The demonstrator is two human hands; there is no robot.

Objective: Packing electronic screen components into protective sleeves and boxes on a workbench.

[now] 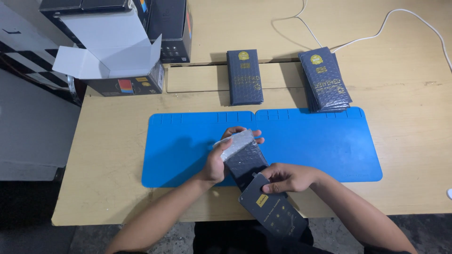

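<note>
My left hand (220,159) grips a dark bubble-wrap pouch (245,157) with a silvery folded end, holding it over the front edge of the blue work mat (320,146). My right hand (285,178) pinches the top of a flat dark box (275,211) with a small yellow mark, which sticks partly out of the pouch's open end toward me. The box hangs past the table's front edge.
Two stacks of similar dark pouches lie beyond the mat, a short stack (244,76) and a taller stack (325,79). An open cardboard carton (110,56) and black boxes (172,28) stand at the back left. White cables (376,33) run across the wooden table (108,155).
</note>
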